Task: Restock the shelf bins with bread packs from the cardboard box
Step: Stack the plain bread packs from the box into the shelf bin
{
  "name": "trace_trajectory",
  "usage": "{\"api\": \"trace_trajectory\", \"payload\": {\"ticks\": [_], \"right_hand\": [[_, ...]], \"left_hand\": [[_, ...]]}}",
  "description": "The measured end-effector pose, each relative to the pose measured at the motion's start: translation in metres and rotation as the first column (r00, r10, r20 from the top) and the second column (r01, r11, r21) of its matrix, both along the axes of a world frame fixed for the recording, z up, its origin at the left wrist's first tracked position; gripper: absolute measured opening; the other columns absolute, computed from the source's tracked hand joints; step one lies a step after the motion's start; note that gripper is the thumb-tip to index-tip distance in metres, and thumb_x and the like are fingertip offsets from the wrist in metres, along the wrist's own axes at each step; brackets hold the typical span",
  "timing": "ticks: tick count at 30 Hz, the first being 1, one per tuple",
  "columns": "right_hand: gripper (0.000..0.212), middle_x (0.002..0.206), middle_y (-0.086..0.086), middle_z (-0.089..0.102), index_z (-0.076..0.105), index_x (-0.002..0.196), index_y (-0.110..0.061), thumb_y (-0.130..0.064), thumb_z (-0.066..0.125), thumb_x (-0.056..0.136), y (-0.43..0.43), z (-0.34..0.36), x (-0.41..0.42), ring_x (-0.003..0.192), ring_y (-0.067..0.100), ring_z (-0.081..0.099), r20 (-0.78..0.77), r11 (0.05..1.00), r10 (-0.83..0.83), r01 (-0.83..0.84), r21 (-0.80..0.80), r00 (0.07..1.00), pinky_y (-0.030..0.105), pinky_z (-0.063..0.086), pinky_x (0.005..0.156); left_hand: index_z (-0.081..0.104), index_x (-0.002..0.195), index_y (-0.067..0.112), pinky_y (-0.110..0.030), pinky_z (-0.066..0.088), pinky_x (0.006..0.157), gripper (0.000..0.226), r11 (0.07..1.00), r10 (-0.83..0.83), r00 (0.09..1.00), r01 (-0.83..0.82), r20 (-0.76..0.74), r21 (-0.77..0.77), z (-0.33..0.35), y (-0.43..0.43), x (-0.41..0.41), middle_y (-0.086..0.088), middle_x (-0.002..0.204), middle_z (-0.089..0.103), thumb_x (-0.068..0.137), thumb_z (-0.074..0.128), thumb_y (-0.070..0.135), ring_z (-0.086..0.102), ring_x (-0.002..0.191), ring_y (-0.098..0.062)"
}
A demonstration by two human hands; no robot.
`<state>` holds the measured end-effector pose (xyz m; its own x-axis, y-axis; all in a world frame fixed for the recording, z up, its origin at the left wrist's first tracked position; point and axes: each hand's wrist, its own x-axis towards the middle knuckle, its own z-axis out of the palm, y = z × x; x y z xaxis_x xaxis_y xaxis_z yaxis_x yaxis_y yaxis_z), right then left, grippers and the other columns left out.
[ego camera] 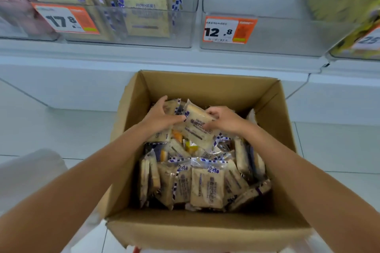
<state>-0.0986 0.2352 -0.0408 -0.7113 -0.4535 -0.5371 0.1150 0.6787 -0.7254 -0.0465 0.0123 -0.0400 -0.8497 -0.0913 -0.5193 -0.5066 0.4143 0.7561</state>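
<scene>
An open cardboard box (207, 86) stands on the floor below the shelf, holding several bread packs (206, 187) in clear wrappers with blue print. Both hands are inside it at the far end. My left hand (159, 116) grips a stack of packs (162, 135) with fingers curled over their top. My right hand (223, 119) pinches the right edge of a tilted bread pack (196, 127) lying between the two hands. Above, a clear shelf bin (267, 35) tagged 12.8 holds nothing visible. The bin (181, 28) tagged 17.8 to its left holds several upright packs.
A white shelf ledge (144, 57) runs under the bins, with a white base panel behind the box. A bin (353, 51) of yellow packs sits at the far right, pink packs (18, 12) at the far left. White floor tiles lie either side of the box.
</scene>
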Motion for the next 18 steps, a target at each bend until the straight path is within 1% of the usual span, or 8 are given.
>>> {"api": "trace_trajectory", "payload": {"ticks": [2,4,7,9,12,14,16,18], "right_hand": [[0.042,0.113,-0.005,0.068,0.062,0.12,-0.021,-0.021,0.077,0.081,0.011,0.02,0.0,0.098,0.008,0.066,0.047,0.998,0.022,-0.019,-0.064,0.999,0.028,0.052,0.087],[0.061,0.129,-0.005,0.06,0.053,0.135,-0.019,-0.025,0.078,0.08,0.021,0.027,0.005,0.111,0.009,0.059,-0.001,0.999,0.013,-0.013,-0.047,1.0,0.024,0.046,0.094],[0.084,0.138,-0.003,0.047,0.036,0.147,-0.019,-0.036,0.079,0.077,0.045,0.015,0.02,0.124,0.015,0.048,-0.059,0.993,-0.022,0.029,0.116,0.998,0.029,0.04,0.103],[0.072,0.129,0.0,0.055,0.045,0.142,-0.015,-0.037,0.077,0.08,0.062,-0.005,0.037,0.114,0.016,0.054,-0.015,0.972,0.031,-0.027,0.233,0.999,0.03,0.046,0.096],[0.054,0.13,0.002,0.057,0.059,0.129,-0.016,-0.037,0.075,0.082,0.064,-0.041,0.069,0.118,0.018,0.055,0.093,0.932,0.137,-0.16,0.325,0.986,0.031,0.046,0.099],[0.033,0.129,0.0,0.058,0.068,0.109,-0.025,-0.037,0.077,0.079,0.057,-0.063,0.081,0.119,0.018,0.054,0.069,0.921,0.155,-0.169,0.351,0.986,0.033,0.047,0.099],[0.011,0.112,-0.003,0.065,0.068,0.084,-0.03,-0.031,0.077,0.08,0.048,-0.072,0.087,0.111,0.016,0.058,0.011,0.936,0.147,-0.143,0.322,0.989,0.032,0.048,0.095],[0.008,0.095,-0.004,0.064,0.065,0.085,-0.023,-0.02,0.072,0.086,0.039,-0.06,0.084,0.094,0.013,0.06,0.009,0.977,0.101,-0.1,0.188,0.995,0.03,0.049,0.086]], "left_hand": [[0.04,0.147,0.021,-0.04,0.048,0.103,0.098,0.993,-0.068,0.995,0.061,0.075,0.097,-0.002,0.012,-0.003,0.008,0.136,0.054,0.066,0.087,0.046,0.056,0.121,-0.013],[0.066,0.12,0.017,-0.044,0.055,0.093,0.079,0.992,-0.068,0.991,0.054,0.116,0.114,-0.003,0.018,0.002,-0.002,0.114,0.072,0.055,0.089,0.055,0.069,0.102,-0.019],[0.069,0.11,0.013,-0.044,0.054,0.094,0.077,0.983,0.105,0.989,-0.119,0.105,0.14,-0.007,0.01,0.015,-0.008,0.107,0.073,0.052,0.087,0.061,0.07,0.1,-0.026],[0.07,0.108,0.014,-0.047,0.055,0.094,0.051,0.953,0.186,0.976,-0.208,0.117,0.221,-0.007,0.002,0.027,-0.007,0.104,0.075,0.069,0.085,0.044,0.071,0.099,-0.025],[0.065,0.115,0.018,-0.045,0.06,0.083,0.041,0.913,0.235,0.96,-0.272,0.153,0.305,-0.007,-0.006,0.043,-0.006,0.113,0.072,0.08,0.079,0.033,0.069,0.102,-0.023],[0.061,0.117,0.019,-0.041,0.061,0.076,0.033,0.9,0.233,0.96,-0.273,0.153,0.34,-0.006,-0.007,0.049,-0.007,0.113,0.071,0.087,0.073,0.026,0.07,0.099,-0.023],[0.057,0.12,0.019,-0.041,0.061,0.076,0.032,0.897,0.242,0.961,-0.274,0.134,0.347,-0.002,-0.007,0.053,-0.007,0.114,0.07,0.091,0.069,0.024,0.07,0.098,-0.023],[0.055,0.123,0.02,-0.04,0.061,0.077,0.034,0.916,0.25,0.965,-0.263,0.081,0.302,0.0,-0.009,0.052,-0.006,0.116,0.069,0.092,0.067,0.024,0.069,0.098,-0.022]]}}
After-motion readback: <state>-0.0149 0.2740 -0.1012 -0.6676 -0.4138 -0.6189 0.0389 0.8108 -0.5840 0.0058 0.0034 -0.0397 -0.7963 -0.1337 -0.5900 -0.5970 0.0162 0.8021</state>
